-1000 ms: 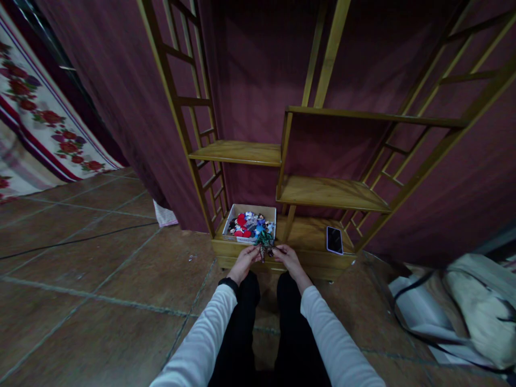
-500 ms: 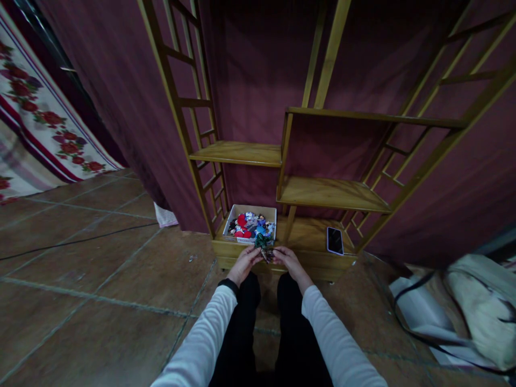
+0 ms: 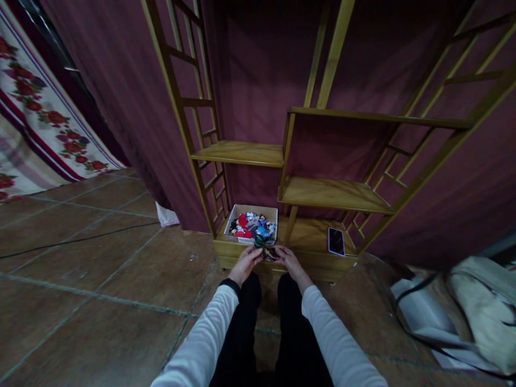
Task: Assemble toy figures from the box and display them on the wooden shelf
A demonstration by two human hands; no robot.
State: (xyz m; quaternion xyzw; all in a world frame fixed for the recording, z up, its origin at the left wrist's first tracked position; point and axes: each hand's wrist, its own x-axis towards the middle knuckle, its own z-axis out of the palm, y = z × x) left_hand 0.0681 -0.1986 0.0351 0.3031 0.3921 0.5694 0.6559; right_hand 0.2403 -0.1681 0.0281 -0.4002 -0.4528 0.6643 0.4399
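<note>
Both my hands meet in front of the lowest shelf of a wooden rack (image 3: 322, 196). My left hand (image 3: 248, 262) and my right hand (image 3: 288, 259) pinch a small dark green and brown trinket (image 3: 264, 248) between their fingertips. Just behind it stands a white box (image 3: 253, 225) filled with several small colourful pieces, red, blue and grey. My white sleeves and dark trousers fill the lower middle of the view.
A phone (image 3: 335, 241) lies flat on the bottom shelf to the right. A pale bag (image 3: 479, 306) with a dark strap lies on the tiled floor at the right. Maroon curtain hangs behind the rack; a floral cloth (image 3: 44, 123) hangs at the left.
The trinket has sunk slightly and my fingers have closed in tighter around it. The view has shifted a little; the box and phone stay put.
</note>
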